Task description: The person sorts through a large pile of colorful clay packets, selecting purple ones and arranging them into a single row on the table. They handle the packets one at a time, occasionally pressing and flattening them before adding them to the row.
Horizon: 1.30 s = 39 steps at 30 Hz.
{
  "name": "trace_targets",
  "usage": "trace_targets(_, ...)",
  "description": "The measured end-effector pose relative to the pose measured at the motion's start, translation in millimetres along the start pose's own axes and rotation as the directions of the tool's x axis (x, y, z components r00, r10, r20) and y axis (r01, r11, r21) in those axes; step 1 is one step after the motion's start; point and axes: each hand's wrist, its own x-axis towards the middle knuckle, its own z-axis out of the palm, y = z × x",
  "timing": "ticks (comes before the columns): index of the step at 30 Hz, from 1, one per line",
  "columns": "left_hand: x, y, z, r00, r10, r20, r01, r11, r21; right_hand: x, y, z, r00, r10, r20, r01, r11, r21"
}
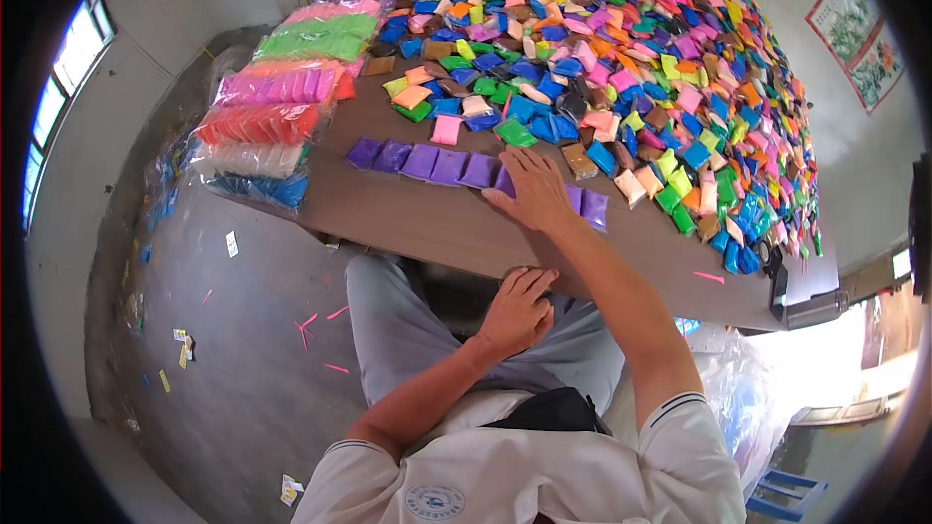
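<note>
A row of small purple packets [420,162] lies along the near side of the brown table [388,217], several of them edge to edge. My right hand [532,196] rests over the right part of this row, palm down with its fingers stretched out, and hides some of the packets. At its right side more purple packets [593,208] show past the wrist. My left hand [519,313] is at the table's near edge, above my lap, with its fingers curled in and nothing visible in them. A green packet [515,132] lies just beyond my right fingertips.
A large heap of mixed coloured packets [602,49] covers the table's back and right. Clear bags of same-coloured packets, such as red ones [254,124], line the left edge. A black tape dispenser [780,293] is at the right corner. Pink strips [709,278] lie nearby.
</note>
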Motion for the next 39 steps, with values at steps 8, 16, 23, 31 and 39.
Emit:
trace_targets(8, -4.9, -4.6, 1.5, 0.999, -0.008, 0.046, 0.008, 1.0, -0.005, 55.2, -48.5, 43.2, 0.994, -0.095, -0.053, 0.097, 0.994, 0.04)
trace_targets(16, -4.0, -4.7, -1.6, 0.998, 0.023, 0.058, -0.023, 1.0, 0.004, 50.8, -50.4, 55.3, 0.997, -0.06, -0.043, 0.061, 0.998, 0.02)
trace_targets(23, -5.1, -2.0, 0.6, 0.999, 0.007, 0.054, -0.008, 1.0, 0.019, 49.3, -52.3, 53.7, 1.0, -0.03, 0.004, 0.03, 0.999, 0.041)
trace_targets(31, 1.1, 4.5, -2.5, 0.994, 0.01, 0.109, -0.017, 0.998, 0.064, 43.2, -47.9, 58.2, 0.994, -0.031, -0.105, 0.042, 0.994, 0.102)
trace_targets(39, 1.0, 2.9, -0.8, 0.993, 0.03, 0.112, -0.042, 0.993, 0.11, 35.5, 23.3, 12.4, 0.949, 0.106, -0.296, -0.034, 0.971, 0.237)
